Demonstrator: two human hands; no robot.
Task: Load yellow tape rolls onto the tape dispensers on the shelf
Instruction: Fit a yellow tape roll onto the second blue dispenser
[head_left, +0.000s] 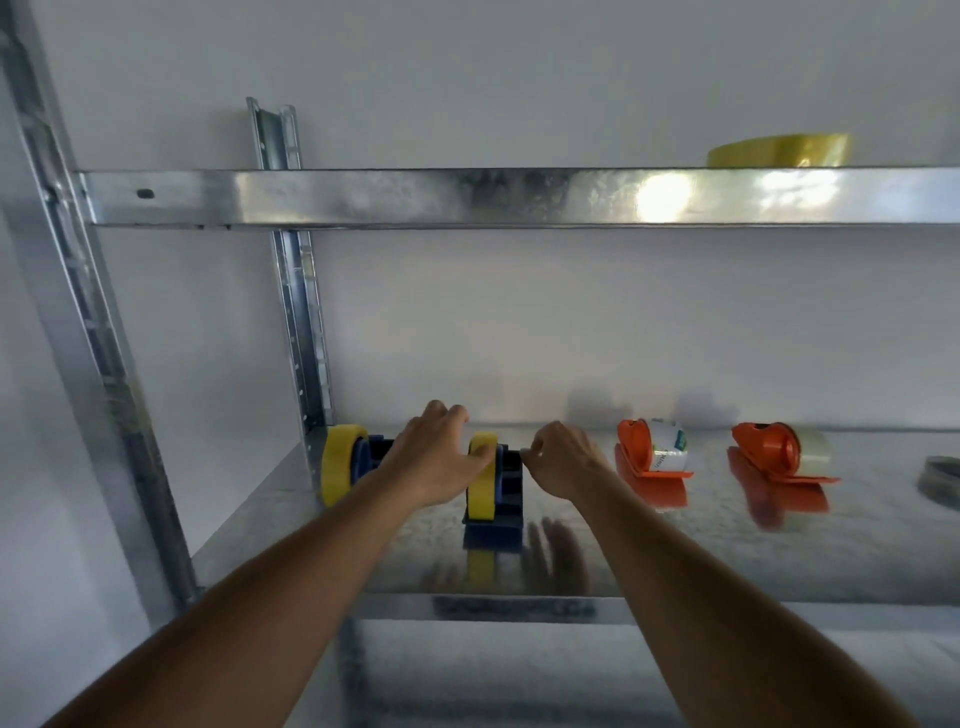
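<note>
Hands work side by side at the middle of the lower shelf (675, 551), a shiny metal one. The left hand (434, 457) lies over a yellow tape roll (480, 480) that sits upright on a blue dispenser (501, 499), thumb curled against the roll's face, so its grip closes around the roll from the left. The right hand (563, 460) sits just right of the same dispenser, fingertips drawn together in a pinching grip at the dispenser's top edge; what is pinched there is too small to tell. The roll thus lies between the two hands, touching the left one.

Further left, near the rear upright, a second yellow tape roll (340, 462) stands on another blue dispenser (371, 454). To the right are two orange dispensers (636, 447) (769, 447), each carrying a clear or whitish roll, well apart from the hands. On the upper shelf (467, 197) a flat yellow roll (779, 150) lies toward the right end.
</note>
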